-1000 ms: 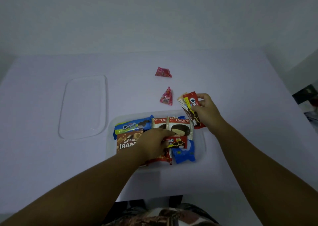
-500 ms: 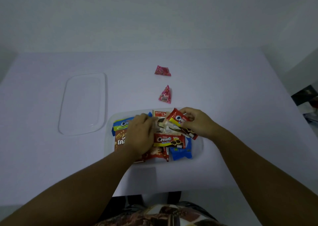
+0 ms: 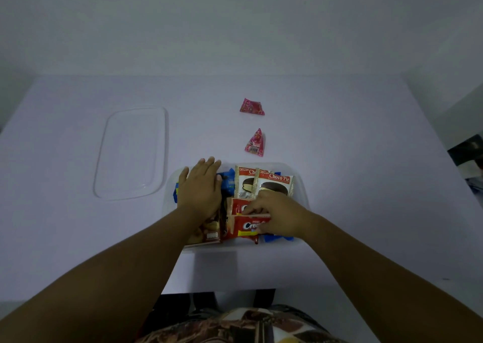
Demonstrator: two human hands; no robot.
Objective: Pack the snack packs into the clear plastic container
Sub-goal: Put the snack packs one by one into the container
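Now both hands are down in the clear container (image 3: 300, 183), the left hand (image 3: 200, 188) flat and holding nothing, the right hand (image 3: 277, 216) fingering a red pack (image 3: 248, 226), while the nearer pink pack (image 3: 254, 144) lies just beyond the rim, point away, closer to the right hand.

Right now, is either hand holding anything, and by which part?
Left hand lies flat on the packs in the container, holding nothing. Right hand has curled fingers on the red packs; whether it grips one cannot be told.
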